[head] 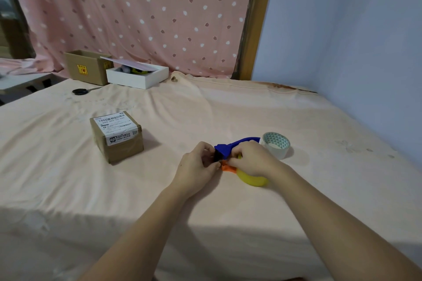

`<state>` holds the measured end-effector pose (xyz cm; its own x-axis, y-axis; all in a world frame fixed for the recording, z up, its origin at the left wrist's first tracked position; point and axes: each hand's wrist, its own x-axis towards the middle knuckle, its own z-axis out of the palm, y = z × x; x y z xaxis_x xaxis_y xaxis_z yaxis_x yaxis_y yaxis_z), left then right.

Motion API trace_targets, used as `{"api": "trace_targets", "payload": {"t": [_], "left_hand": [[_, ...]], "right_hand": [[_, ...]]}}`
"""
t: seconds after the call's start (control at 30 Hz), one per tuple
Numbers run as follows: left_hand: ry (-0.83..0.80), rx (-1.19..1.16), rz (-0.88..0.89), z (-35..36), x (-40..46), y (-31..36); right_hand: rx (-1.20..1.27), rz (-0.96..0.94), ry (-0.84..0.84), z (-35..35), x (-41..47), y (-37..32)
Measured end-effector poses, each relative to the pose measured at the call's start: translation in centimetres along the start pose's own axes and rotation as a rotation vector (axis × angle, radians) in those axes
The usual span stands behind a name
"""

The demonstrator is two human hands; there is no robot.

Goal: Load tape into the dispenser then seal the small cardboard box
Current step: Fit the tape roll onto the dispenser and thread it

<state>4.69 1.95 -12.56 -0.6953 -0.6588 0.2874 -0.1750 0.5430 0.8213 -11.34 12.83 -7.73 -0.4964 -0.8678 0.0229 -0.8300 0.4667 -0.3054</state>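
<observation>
A tape dispenser [237,143] with a blue body, an orange part and a yellow handle lies on the pink sheet at centre right. My left hand [197,163] grips its front end. My right hand [251,158] covers its middle, fingers closed on it. A roll of clear tape [276,145] with a teal patterned core stands just right of the dispenser, apart from both hands. The small cardboard box [117,136], with a white shipping label on top, sits to the left of my hands.
Black-handled scissors [80,91] lie at the far left of the bed [228,107]. An open cardboard box [85,67] and a white box [137,75] with a loose lid stand at the back by the curtain. A blue wall borders the right.
</observation>
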Motion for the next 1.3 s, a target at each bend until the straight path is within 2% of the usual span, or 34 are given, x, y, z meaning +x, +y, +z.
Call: {"api": "trace_targets", "payload": {"t": [0.33, 0.57, 0.83, 0.97, 1.3], "left_hand": [[0.010, -0.060, -0.048, 0.4, 0.0, -0.2], [0.042, -0.011, -0.041, 0.6, 0.2, 0.2], [0.081, 0.033, -0.062, 0.6, 0.3, 0.5], [0.072, 0.016, -0.070, 0.6, 0.2, 0.5], [0.026, -0.009, -0.077, 0.2, -0.1, 0.7]], "right_hand": [[0.015, 0.050, -0.016, -0.5, 0.0, -0.7], [0.020, 0.072, -0.050, -0.6, 0.3, -1.1], [0.193, -0.075, -0.018, -0.6, -0.6, 0.4], [0.218, -0.125, -0.074, -1.2, -0.9, 0.4], [0.157, 0.050, -0.004, -0.6, 0.5, 0.0]]}}
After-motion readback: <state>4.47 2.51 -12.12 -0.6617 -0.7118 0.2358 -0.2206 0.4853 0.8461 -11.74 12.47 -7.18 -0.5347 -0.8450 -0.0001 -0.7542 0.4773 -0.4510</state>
